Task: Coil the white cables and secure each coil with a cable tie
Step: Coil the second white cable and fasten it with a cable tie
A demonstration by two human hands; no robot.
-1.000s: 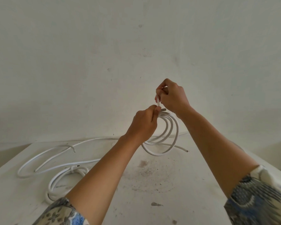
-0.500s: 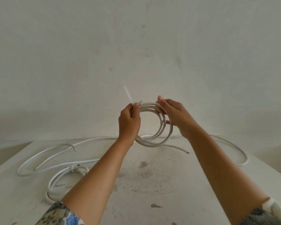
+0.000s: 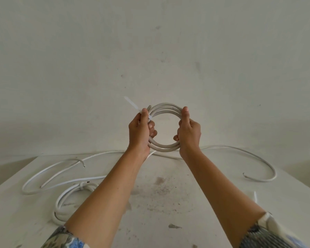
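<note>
You are holding coil (image 3: 166,128) upright above table (image 3: 195,208), left hand (image 3: 140,130) and right hand (image 3: 188,133) both gripping it. Cable tie (image 3: 132,104) tail sticking out top-left: be keeping loops stacked while cinching snug.

A bare, workshop-like room is showing here, though its exact kind is hard to tell: a plain, scuffed off-white wall (image 3: 150,51) is rising behind a stained, dusty white counter (image 3: 159,197) that is carrying loose white electrical cables (image 3: 258,159).
</note>
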